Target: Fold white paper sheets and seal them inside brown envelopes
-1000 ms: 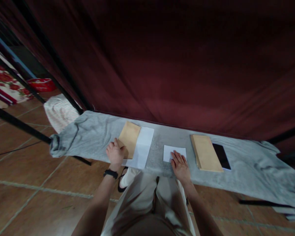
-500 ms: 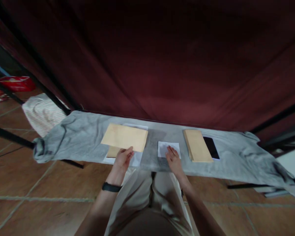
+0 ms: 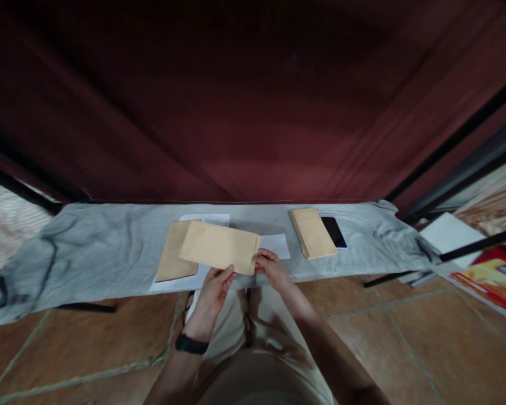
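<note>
A tan paper envelope (image 3: 219,246) with faint reddish print at its upper left is held above the cloth. My left hand (image 3: 217,286) pinches its lower edge, thumb on top. At its right end, the fingers of my right hand (image 3: 271,266) are closed on the edge. Beneath and to the left lies another brown envelope (image 3: 175,256), partly covered, on white paper sheets (image 3: 211,218). Just beyond my right hand is a small white paper (image 3: 278,244), its left part hidden by the held envelope and the hand.
A stack of tan envelopes (image 3: 314,233) lies to the right, beside a dark phone-like slab (image 3: 334,232). Grey cloth (image 3: 109,247) covers the narrow bench. A dark red curtain (image 3: 253,112) hangs behind. Black metal bars (image 3: 480,244) flank both sides.
My right hand has left the small white paper and taken the held envelope's right end. The envelope has come off the brown one and now shows its print. The view has shifted.
</note>
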Demonstrator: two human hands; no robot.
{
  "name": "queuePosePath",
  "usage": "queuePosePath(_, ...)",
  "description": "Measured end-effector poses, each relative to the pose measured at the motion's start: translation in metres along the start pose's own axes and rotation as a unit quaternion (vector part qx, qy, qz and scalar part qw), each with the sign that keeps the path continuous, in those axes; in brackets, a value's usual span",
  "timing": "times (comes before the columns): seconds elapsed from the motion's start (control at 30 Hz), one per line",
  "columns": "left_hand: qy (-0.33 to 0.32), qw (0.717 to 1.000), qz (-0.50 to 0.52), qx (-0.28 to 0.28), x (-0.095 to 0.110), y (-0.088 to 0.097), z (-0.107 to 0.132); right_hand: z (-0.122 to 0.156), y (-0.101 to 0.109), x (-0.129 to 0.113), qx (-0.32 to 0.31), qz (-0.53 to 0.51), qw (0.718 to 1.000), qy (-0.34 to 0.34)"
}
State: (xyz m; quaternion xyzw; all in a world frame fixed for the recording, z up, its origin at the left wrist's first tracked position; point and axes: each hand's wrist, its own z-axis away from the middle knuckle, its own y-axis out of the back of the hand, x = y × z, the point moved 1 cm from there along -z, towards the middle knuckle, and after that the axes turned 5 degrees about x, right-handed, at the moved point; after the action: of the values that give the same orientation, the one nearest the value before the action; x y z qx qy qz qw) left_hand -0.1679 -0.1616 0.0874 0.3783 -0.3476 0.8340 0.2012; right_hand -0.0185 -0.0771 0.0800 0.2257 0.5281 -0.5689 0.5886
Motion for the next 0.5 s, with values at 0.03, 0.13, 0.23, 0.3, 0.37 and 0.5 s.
queuePosePath(0.03,0.004,1.0,-0.002,-0.004,0.0,0.0,0.001,0.002,0.001,0.0,-0.012,0.003,1.0,0.001)
queuePosePath(0.13,0.017,1.0,-0.009,-0.021,0.0,-0.004,0.005,0.004,0.003,-0.001,-0.04,0.014,0.999,0.006)
queuePosePath(0.23,0.029,0.998,-0.019,-0.044,-0.002,-0.006,0.009,0.002,0.005,-0.004,-0.038,0.044,0.997,0.051)
queuePosePath(0.3,0.027,0.996,-0.055,-0.07,-0.004,-0.005,0.013,0.001,0.007,-0.009,-0.021,0.083,0.989,0.119)
queuePosePath(0.37,-0.006,0.984,-0.145,-0.102,-0.007,-0.001,0.017,0.001,0.012,-0.016,0.012,0.123,0.976,0.18)
queuePosePath(0.5,-0.289,0.881,-0.367,-0.077,0.001,0.005,0.028,0.012,0.025,-0.031,0.032,0.181,0.957,0.224)
